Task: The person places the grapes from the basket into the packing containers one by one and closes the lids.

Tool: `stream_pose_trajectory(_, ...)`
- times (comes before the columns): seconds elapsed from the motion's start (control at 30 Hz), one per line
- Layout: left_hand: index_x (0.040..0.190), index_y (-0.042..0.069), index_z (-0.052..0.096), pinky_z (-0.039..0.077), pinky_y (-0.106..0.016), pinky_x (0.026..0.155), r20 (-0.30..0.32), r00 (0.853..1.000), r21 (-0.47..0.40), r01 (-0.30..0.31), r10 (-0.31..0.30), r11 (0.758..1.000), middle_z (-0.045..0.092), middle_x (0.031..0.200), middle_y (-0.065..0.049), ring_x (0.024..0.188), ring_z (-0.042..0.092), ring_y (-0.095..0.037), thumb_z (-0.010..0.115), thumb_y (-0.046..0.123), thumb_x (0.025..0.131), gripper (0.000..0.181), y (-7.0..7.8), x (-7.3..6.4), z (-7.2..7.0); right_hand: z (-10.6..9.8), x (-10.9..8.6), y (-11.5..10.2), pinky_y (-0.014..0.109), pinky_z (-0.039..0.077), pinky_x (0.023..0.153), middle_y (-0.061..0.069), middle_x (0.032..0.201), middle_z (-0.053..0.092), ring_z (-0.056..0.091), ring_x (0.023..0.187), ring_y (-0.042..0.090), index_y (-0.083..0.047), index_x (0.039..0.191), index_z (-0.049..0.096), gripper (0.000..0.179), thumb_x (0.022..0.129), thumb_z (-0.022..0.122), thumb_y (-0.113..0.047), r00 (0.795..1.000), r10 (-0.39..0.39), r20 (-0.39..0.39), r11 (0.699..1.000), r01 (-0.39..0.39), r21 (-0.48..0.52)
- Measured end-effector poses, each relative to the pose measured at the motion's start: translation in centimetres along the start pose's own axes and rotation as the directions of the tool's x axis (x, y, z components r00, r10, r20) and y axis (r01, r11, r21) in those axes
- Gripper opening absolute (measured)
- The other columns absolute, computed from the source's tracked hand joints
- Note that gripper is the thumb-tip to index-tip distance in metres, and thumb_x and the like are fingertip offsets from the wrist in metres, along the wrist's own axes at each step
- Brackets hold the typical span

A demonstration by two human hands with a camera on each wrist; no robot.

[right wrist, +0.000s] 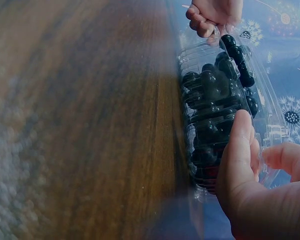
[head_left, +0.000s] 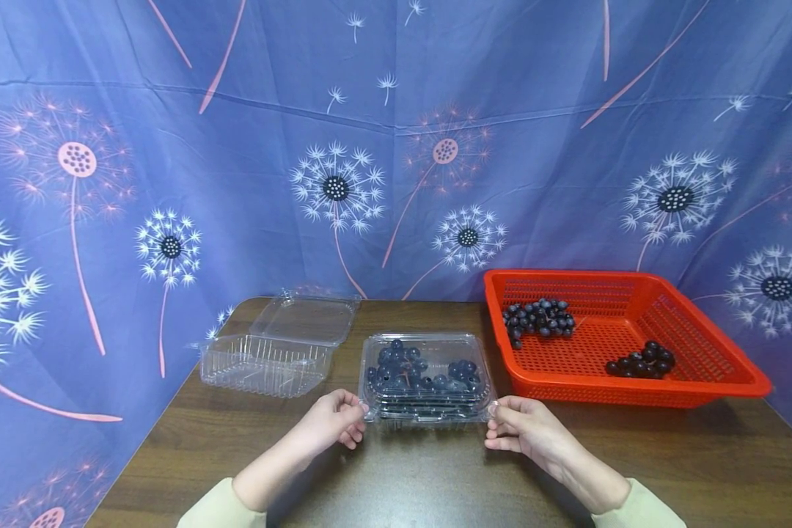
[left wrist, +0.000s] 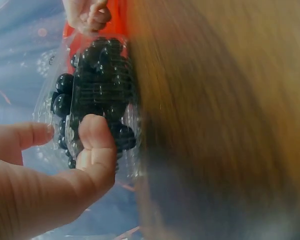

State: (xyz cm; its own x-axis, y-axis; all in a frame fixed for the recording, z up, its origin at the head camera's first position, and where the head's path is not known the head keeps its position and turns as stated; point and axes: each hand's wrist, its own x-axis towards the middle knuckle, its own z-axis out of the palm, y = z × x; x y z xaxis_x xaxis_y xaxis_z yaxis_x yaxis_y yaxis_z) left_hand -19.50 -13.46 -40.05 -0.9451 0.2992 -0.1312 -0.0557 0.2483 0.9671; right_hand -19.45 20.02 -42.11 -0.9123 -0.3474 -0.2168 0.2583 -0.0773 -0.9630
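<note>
A clear plastic clamshell box (head_left: 429, 416) sits on the wooden table in front of me, its lid down over dark grapes (head_left: 401, 364). My left hand (head_left: 330, 424) pinches the near left corner of its rim between thumb and finger. At the near right corner, my right hand (head_left: 534, 434) pinches the rim the same way, the other fingers loosely bent below. From the left wrist view, the thumb and a finger (left wrist: 96, 134) lie on either side of the rim. Grapes (right wrist: 212, 85) press against the ribbed side wall in the right wrist view.
A second clear clamshell box (head_left: 264, 370) stands at the left with its lid folded back. On the right is a red perforated plastic basket (head_left: 627, 390) holding two bunches of dark grapes (head_left: 537, 320). Behind the table (head_left: 422, 484) hangs a blue dandelion-print cloth (head_left: 251, 183).
</note>
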Motion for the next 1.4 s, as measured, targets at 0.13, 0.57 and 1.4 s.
stream_pose_trajectory(0.13,0.100,-0.005,0.042,0.051,-0.024,0.058,0.047,0.998,-0.156,0.045,-0.038,0.987,0.056,0.075,-0.007,0.062,0.056,-0.012,0.054,0.010,0.088,0.022,-0.29,0.33,0.13,0.07,-0.01,-0.03,0.034,0.057,0.076,0.002,0.078,0.057,0.061,0.071,0.012,-0.004,0.095,0.052,0.005,0.093,0.050,-0.007,1.000,0.001,-0.003,1.000,-0.001,0.003)
stream_pose_trajectory(0.57,0.103,-0.004,0.039,0.050,-0.022,0.057,0.025,0.999,-0.242,0.047,-0.042,0.969,0.054,0.074,-0.004,0.062,0.054,-0.010,0.053,0.005,0.088,0.023,-0.95,0.90,0.26,0.07,-0.03,-0.11,0.033,0.057,0.075,0.002,0.078,0.058,0.062,0.071,0.012,-0.004,0.094,0.053,0.004,0.092,0.050,-0.005,1.000,-0.003,0.015,1.000,0.003,0.003)
stream_pose_trajectory(1.4,0.104,-0.008,0.039,0.049,-0.021,0.058,0.018,0.999,-0.259,0.053,-0.050,0.964,0.053,0.073,-0.003,0.062,0.051,-0.009,0.050,0.000,0.085,0.023,-0.67,0.76,0.44,0.24,-0.03,-0.25,0.030,0.057,0.072,0.001,0.076,0.057,0.060,0.069,0.010,-0.005,0.092,0.052,0.005,0.091,0.048,-0.003,1.000,-0.001,0.009,1.000,0.001,-0.001)
